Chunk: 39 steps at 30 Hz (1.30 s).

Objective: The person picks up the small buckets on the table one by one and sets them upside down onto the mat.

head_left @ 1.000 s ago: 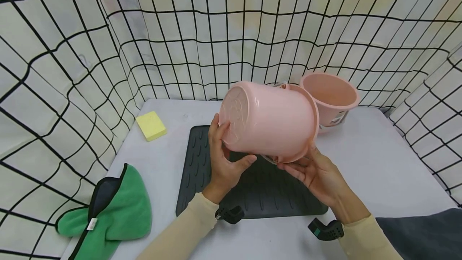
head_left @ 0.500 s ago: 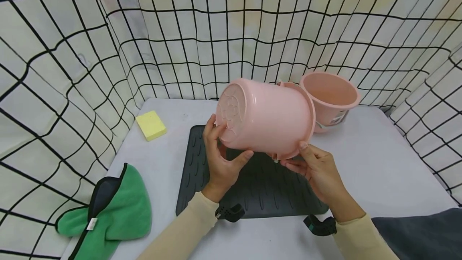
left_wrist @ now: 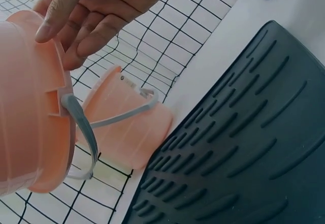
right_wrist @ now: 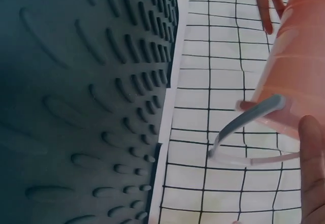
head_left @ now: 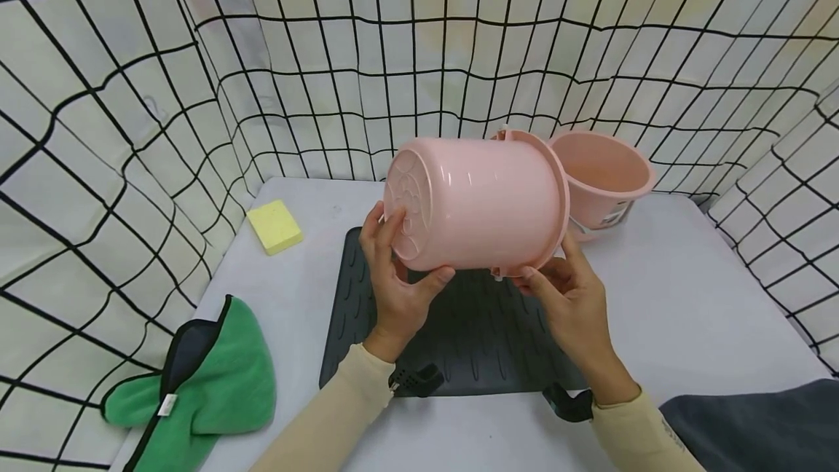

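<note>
You are holding a pink bucket [head_left: 488,199] on its side in the air, above the far part of the dark mat [head_left: 485,363] in the middle of the table [head_left: 688,304]. Its base faces your left and its mouth your right. The wall is smooth and glossy, with pale streaks of light along the upper side, and the round base [head_left: 411,202] carries a raised, swirling pattern like petals. A rim [head_left: 561,184] flares out around the mouth, with a small lug on the far side and another underneath. In the right wrist view you can see a grey handle [right_wrist: 246,116] curving away from the rim. Your left hand [head_left: 401,304] is clamped on the base end, fingers against the patterned face and thumb under the wall; your right hand [head_left: 577,312] pinches the rim from below. A second pink bucket [head_left: 599,173] stands upright near the table's far edge, towards the far right corner; you cannot tell whether the two touch. A yellow sponge [head_left: 275,227] lies near the far left corner, a green cloth [head_left: 229,377] with black edging by the near left corner, and a dark grey cloth [head_left: 760,421] at the near right corner.
</note>
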{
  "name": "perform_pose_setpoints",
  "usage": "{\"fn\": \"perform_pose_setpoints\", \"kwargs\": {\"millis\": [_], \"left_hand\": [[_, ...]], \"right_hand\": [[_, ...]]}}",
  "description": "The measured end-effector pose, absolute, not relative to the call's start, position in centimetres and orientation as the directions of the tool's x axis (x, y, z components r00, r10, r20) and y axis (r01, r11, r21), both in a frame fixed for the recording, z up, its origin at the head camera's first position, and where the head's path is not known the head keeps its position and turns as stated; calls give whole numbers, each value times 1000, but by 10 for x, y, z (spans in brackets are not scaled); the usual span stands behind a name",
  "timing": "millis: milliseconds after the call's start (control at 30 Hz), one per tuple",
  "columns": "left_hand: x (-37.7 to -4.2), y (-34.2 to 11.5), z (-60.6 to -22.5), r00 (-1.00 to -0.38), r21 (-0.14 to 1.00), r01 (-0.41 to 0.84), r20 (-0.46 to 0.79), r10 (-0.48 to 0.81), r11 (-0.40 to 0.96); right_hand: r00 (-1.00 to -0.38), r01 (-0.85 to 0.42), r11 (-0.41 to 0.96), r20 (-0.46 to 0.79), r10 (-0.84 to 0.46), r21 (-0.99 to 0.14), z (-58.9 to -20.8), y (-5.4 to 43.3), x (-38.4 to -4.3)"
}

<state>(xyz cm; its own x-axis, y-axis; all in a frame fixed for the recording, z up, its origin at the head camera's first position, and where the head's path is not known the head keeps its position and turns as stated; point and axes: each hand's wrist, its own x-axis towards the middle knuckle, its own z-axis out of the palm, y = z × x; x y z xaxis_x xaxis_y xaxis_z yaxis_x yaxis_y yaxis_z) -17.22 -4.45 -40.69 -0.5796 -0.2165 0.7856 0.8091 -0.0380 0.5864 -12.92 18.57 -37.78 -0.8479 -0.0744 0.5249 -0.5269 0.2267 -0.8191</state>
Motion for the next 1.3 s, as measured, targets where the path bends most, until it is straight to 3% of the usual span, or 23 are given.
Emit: {"fn": "perform_pose_setpoints", "kwargs": {"millis": [500, 900, 1100, 1300], "left_hand": [[-170, -48, -406, -616, 604, 787, 767, -180, -121], [-170, -51, -405, -620, 623, 781, 761, -189, -52], [-170, -61, -400, -621, 632, 775, 756, -208, -13], [-168, -83, -385, -661, 674, 738, 730, -173, 29]], "right_hand": [[-894, -438, 242, 448, -17, -866, -373, 186, -127], [-921, -348, 247, 379, 92, -905, -368, 185, -131], [-911, -385, 214, 406, 64, -898, -361, 179, -140], [-931, -356, 149, 364, 27, -923, -361, 160, -150]]}}
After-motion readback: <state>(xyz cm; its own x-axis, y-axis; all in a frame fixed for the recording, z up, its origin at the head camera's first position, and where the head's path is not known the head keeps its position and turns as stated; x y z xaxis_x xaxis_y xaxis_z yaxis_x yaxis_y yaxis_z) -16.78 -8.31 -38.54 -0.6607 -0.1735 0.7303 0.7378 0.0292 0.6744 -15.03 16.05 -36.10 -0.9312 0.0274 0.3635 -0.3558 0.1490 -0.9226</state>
